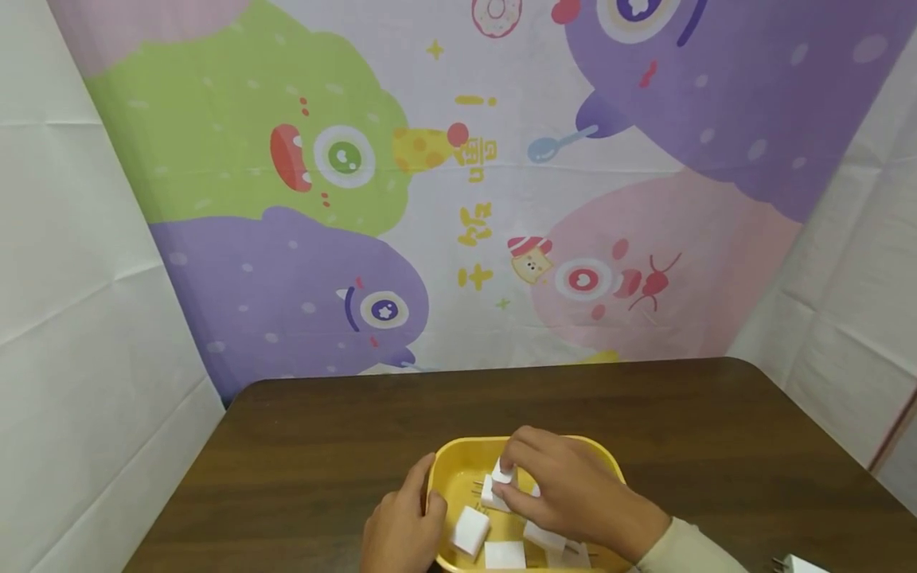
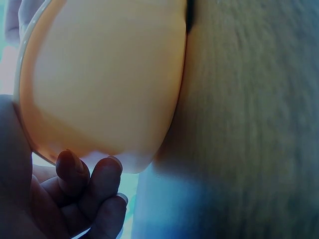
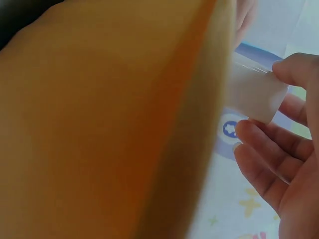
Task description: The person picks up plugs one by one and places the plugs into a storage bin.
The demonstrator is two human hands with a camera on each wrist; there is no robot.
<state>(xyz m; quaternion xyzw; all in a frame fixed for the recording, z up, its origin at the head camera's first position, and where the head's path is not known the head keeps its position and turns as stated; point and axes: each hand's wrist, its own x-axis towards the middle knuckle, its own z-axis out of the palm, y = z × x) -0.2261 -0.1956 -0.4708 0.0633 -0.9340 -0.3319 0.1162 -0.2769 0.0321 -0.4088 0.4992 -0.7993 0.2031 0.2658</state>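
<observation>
Brown table (image 1: 716,430), yellow bowl (image 1: 458,461) in left hand (image 1: 401,529); right hand (image 1: 573,493) grip pinching upright white cube (image 1: 501,473).

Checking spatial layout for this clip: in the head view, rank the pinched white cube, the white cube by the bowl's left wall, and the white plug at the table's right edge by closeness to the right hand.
1. Pinched white cube, at the right hand fingertips.
2. Cube by the left wall, inside the yellow bowl.
3. White plug, far right table edge.

Dark wooden table (image 1: 716,446), yellow tray (image 1: 458,465), white plug (image 1: 802,565) at corner
</observation>
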